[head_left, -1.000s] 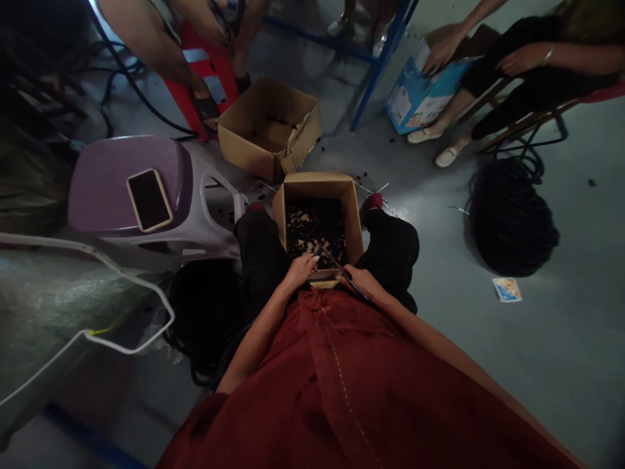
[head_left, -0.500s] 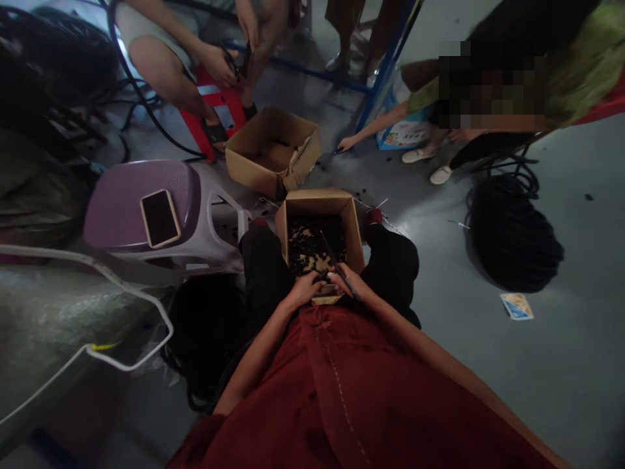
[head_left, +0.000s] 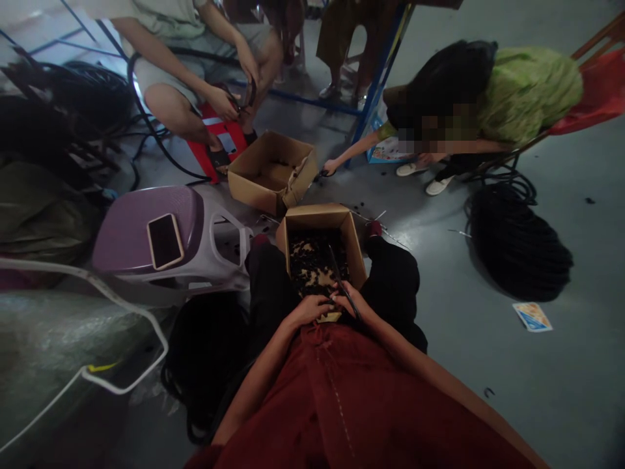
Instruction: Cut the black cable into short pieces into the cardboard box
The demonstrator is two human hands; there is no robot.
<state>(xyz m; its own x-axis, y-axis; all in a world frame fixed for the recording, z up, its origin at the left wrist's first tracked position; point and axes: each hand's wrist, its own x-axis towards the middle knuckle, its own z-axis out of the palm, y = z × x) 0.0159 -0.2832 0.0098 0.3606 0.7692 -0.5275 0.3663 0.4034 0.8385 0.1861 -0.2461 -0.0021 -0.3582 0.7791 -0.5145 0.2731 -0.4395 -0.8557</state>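
My right hand (head_left: 349,299) is closed around dark scissors (head_left: 336,264); their blades point away from me over an open cardboard box (head_left: 359,257). My left hand (head_left: 312,309) meets it at the box's near edge, fingers curled on a small black piece whose shape is mostly hidden. Inside the box, many small black pieces (head_left: 312,251) lie scattered over the bottom. The box stands between my legs.
A second cardboard box (head_left: 249,179) stands just beyond. On the left, a purple stool (head_left: 127,228) bears a phone (head_left: 165,241). Black coils (head_left: 522,241) lie on the right floor. One co-worker (head_left: 527,91) reaches toward the second box; another (head_left: 185,71) sits at the far left.
The view has shifted, so the scene sits lower in the picture. My hands stay together at the box's near edge. The co-worker's outstretched hand on the right has moved nearer the second box.
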